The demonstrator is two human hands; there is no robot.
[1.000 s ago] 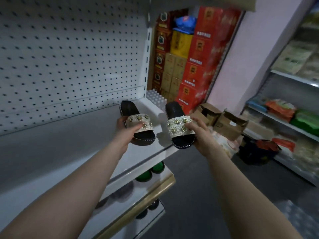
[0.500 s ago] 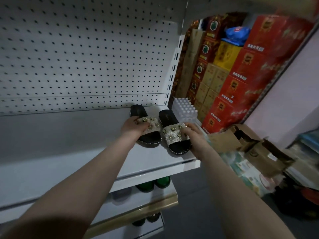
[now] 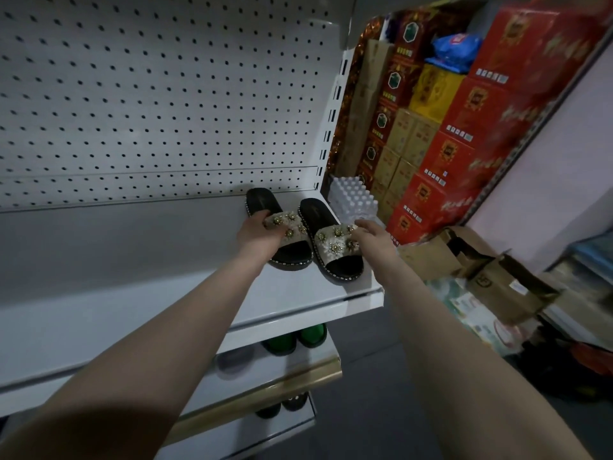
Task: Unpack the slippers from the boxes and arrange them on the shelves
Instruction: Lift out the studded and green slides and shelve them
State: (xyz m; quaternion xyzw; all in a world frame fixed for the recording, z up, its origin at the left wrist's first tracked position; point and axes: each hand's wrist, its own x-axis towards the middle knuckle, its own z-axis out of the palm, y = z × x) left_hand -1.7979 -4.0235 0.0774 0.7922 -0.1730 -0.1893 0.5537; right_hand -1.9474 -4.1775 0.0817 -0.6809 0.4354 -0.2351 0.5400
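Shelving fills the left half of the head view. A white perforated back panel (image 3: 149,94) stands at the far side, and the top shelf (image 3: 149,293), a flat white metal surface, runs from it toward the near edge. 2 slippers sit side by side on the right end of this shelf, soles down and touching or nearly touching, heels toward the back panel.

The left slipper (image 3: 262,200) has a black footbed and a beaded strap. The left hand (image 3: 258,235) grips that strap with its fingers curled over it. The right slipper (image 3: 318,214) is of the same design. The right hand (image 3: 374,237) touches the right side of its strap with its fingertips (image 3: 360,224); whether it pinches the strap cannot be determined.

Below, a lower shelf (image 3: 252,370) with a gold front edge carries green slippers (image 3: 311,335) near its right end.

To the right of the shelving, a pack of white-capped bottles (image 3: 351,200) sits just past the shelf end. Stacked red cartons (image 3: 464,154) and tan cartons (image 3: 408,141) rise behind it along a pale wall (image 3: 557,180). Open cardboard boxes (image 3: 497,280) lie on the dark floor (image 3: 381,393).
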